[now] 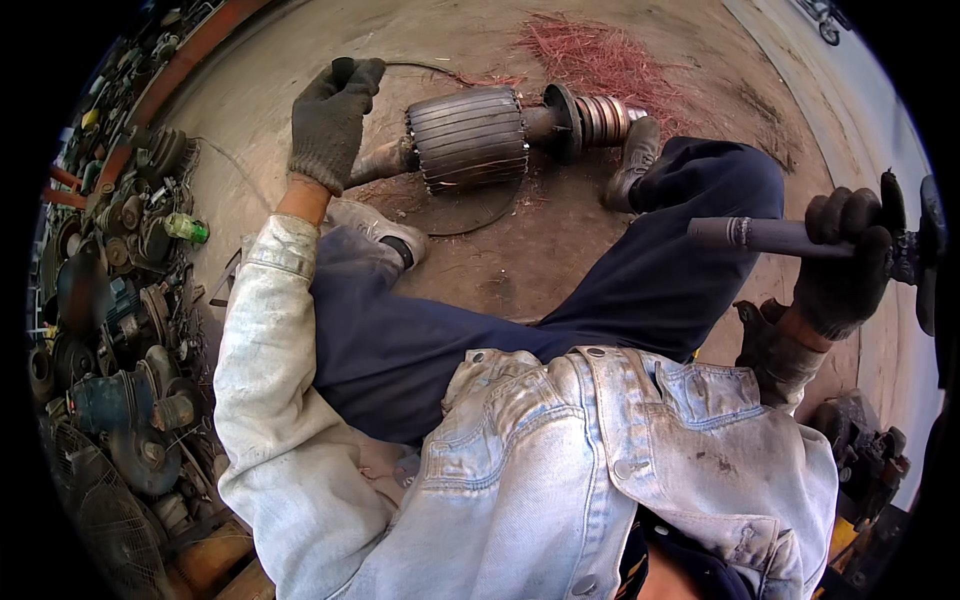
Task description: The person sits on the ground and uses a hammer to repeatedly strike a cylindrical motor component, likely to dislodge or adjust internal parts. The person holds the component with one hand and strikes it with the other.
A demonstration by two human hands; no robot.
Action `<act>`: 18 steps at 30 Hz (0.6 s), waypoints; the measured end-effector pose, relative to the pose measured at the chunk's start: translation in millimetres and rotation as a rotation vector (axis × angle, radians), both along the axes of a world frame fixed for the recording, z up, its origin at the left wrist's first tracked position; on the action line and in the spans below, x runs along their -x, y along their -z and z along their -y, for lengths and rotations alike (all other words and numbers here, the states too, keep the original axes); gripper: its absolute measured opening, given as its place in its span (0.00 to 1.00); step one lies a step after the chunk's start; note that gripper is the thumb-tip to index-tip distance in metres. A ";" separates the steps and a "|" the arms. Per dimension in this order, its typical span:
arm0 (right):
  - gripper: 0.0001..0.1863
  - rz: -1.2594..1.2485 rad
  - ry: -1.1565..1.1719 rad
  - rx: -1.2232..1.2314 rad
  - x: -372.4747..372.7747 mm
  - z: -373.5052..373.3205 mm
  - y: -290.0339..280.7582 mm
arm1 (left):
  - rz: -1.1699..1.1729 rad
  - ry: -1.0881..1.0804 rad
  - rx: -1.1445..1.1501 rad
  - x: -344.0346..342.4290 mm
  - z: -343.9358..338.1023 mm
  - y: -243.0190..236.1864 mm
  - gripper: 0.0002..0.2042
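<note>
My left hand (pixel 333 125), in a dark knit glove, is raised at the upper left with its fingers closed. A dark round end (pixel 343 70) shows at the fingers, and a thin dark rod or cable (pixel 415 65) runs right from them; what exactly is gripped I cannot make out. My right hand (pixel 845 255), also gloved, is wrapped round a hammer with a grey pipe handle (pixel 765 236), lifted at the right; its dark head (pixel 932 250) is partly cut off by the picture's rim. A motor rotor (pixel 468 138) lies on the ground between my feet, its slotted core to the left and copper-coloured rings (pixel 603 122) to the right.
Reddish wire scraps (pixel 605 65) are heaped behind the rotor. Scrap motor parts (pixel 115 310) and a green can (pixel 186 228) crowd the left side beside a rusty beam (pixel 190 60). My shoes (pixel 636 165) flank the rotor. More machinery (pixel 858 440) stands at the lower right.
</note>
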State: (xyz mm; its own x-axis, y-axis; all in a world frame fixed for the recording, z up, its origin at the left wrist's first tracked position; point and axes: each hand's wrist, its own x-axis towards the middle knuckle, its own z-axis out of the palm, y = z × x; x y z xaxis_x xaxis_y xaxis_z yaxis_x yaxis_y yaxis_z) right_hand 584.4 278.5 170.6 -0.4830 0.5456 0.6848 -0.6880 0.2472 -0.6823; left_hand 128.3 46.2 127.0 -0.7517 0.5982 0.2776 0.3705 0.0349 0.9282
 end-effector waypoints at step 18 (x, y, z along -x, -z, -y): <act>0.12 0.748 0.367 0.378 178.5 -19.7 148.3 | -0.549 0.147 -0.198 -113.0 -160.4 228.1 0.05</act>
